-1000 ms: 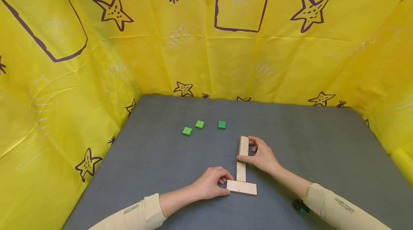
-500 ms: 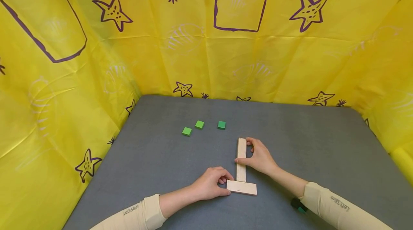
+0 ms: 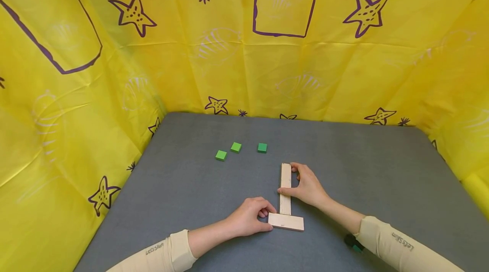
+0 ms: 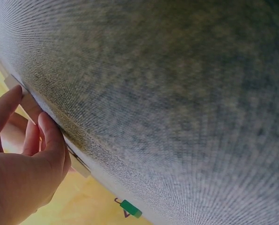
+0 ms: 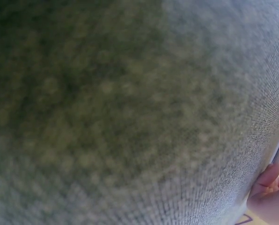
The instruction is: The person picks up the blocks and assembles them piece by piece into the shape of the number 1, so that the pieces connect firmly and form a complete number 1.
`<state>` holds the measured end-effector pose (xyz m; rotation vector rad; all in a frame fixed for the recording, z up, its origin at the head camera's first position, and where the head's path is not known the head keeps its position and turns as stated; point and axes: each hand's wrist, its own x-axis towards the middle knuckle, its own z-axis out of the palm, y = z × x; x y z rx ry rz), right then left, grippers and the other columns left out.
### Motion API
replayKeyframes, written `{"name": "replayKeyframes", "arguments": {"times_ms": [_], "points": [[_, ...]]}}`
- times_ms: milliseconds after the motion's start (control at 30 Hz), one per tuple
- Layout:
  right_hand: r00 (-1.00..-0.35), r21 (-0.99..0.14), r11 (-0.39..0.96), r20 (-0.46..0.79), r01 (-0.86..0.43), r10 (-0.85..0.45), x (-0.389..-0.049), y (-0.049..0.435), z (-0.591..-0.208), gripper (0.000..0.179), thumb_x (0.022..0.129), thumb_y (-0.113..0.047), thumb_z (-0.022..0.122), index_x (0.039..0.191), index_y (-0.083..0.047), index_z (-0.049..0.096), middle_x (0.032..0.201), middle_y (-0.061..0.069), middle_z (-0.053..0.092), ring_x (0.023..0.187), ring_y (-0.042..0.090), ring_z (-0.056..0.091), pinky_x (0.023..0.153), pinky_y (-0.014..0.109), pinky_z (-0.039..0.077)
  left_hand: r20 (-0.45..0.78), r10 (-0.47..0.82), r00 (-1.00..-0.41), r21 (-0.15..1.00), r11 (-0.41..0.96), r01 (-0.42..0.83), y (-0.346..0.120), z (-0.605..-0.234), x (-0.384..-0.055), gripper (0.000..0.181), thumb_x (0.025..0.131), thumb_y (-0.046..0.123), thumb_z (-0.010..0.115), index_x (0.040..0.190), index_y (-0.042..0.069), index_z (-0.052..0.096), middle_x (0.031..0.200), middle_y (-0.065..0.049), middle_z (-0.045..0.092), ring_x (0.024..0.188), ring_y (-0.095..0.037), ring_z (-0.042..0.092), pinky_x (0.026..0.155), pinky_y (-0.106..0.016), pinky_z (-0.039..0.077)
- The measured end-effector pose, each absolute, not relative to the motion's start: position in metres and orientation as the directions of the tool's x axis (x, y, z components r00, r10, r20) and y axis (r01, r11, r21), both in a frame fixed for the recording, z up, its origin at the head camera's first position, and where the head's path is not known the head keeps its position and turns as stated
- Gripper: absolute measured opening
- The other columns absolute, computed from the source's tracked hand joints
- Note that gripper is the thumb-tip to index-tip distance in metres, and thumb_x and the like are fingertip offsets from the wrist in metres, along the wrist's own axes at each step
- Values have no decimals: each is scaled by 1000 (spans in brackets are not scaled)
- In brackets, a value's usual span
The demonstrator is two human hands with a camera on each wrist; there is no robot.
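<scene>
A flat light wooden block [image 3: 286,222] lies crosswise on the grey table in the head view. My left hand [image 3: 247,217] holds its left end between thumb and fingers; this hand [image 4: 32,173] is also seen from behind in the left wrist view. From the crosswise block's far edge, a second wooden block [image 3: 285,205] runs away from me. In line beyond it lies a third wooden block [image 3: 286,174], which my right hand [image 3: 308,185] grips lengthwise, thumb near its near end and fingers at its far right corner. Only part of the right hand [image 5: 270,192] shows in the right wrist view.
Two light green square blocks [image 3: 221,155] and one darker green block [image 3: 262,148] lie further back on the grey table [image 3: 191,178]. A yellow patterned cloth [image 3: 214,72] rises around the table. Beneath the right sleeve [image 3: 382,234] is a small black-and-green object [image 3: 353,242].
The right hand has brought the third block slightly left and towards me, into line with the second block. In the last half second little has moved; the left hand stays still.
</scene>
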<state>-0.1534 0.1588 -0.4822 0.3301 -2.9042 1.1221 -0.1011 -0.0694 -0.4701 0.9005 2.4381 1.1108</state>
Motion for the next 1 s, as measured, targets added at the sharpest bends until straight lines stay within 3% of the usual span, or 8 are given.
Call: {"name": "replayKeyframes", "arguments": {"times_ms": [1000], "points": [[-970, -693, 687, 74, -216, -230, -155, 166, -483, 86, 69, -39, 88, 133, 3, 49, 113, 11, 57, 92, 23, 51, 78, 37, 44, -19, 669, -743, 749, 502, 433, -69, -470, -102, 29, 76, 9, 84, 101, 10, 70, 89, 8, 59, 80, 0, 53, 73, -15, 46]]}}
